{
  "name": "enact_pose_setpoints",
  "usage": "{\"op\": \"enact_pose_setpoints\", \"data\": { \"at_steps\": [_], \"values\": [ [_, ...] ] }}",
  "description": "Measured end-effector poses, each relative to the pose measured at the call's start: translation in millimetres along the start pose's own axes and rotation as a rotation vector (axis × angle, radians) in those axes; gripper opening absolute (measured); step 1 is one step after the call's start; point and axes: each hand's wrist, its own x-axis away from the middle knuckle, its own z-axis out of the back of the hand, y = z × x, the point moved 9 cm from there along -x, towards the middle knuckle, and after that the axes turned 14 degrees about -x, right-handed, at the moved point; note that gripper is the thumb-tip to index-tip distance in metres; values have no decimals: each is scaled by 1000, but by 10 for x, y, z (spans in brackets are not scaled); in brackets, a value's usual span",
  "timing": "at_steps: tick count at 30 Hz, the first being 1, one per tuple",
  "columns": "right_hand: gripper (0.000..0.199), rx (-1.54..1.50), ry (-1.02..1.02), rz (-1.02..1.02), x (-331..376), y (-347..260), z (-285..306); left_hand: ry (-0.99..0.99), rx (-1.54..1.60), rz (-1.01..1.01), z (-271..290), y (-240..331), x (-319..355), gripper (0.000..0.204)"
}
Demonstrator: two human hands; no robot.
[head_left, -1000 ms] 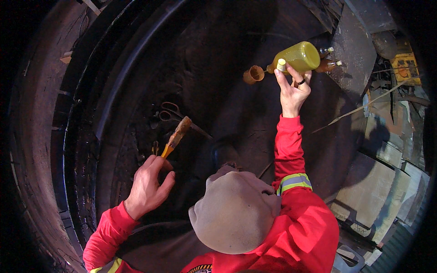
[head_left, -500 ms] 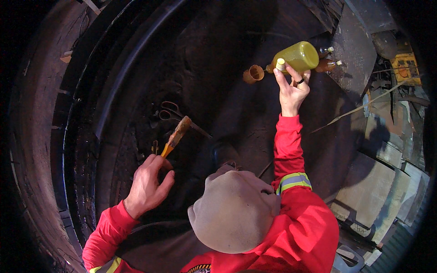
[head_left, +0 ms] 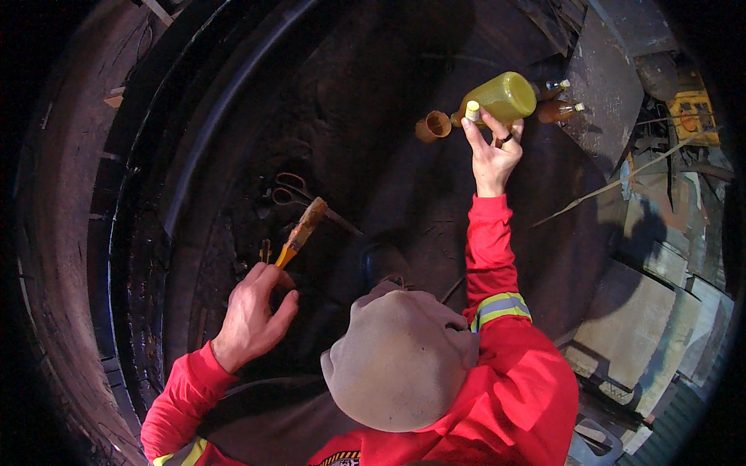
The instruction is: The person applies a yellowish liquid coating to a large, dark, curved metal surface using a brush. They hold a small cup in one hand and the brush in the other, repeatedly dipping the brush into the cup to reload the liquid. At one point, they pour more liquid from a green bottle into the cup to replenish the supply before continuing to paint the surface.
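Note:
My left hand [head_left: 252, 318] is closed around the yellow handle of a brush [head_left: 303, 229], its brown-stained end pointing away from me. My right hand [head_left: 495, 159] grips a large bottle [head_left: 497, 99] of yellow-green liquid, tilted almost on its side. Between the thumb and a finger of that same hand sits a small pale-yellow cap [head_left: 472, 109]. The bottle's neck points left, at the rim of a small orange-brown cup [head_left: 430, 126]. Whether liquid is flowing cannot be made out. Scissors [head_left: 291, 189] with dark handles lie beyond the brush.
Two capped bottles [head_left: 561, 111] with reddish-brown contents lie or stand right of the held bottle. A long thin strip [head_left: 594, 193] crosses the right side, near stacked boards [head_left: 622, 318] and a yellow object [head_left: 694, 116]. A dark curved rim [head_left: 206, 124] runs along the left.
My right hand has shifted slightly left with the bottle, bringing its neck closer to the cup. My left hand and the brush have stayed in place.

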Motion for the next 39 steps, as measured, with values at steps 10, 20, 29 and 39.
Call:
{"op": "enact_pose_setpoints", "data": {
  "at_steps": [10, 20, 29, 39],
  "values": [
    [33, 32, 19, 21, 31, 109, 13, -41, -5, 53, -16, 2, -16, 16],
    [32, 167, -17, -19, 67, 185, 24, -29, -15, 16, -23, 31, -34, 15],
    [33, 125, 40, -25, 51, 229, 40, -34, -2, 41, -22, 37, -37, 15],
    [32, 41, 107, -156, 118, 526, 166, -26, 5, 18, -30, 8, -25, 16]
  ]
}}
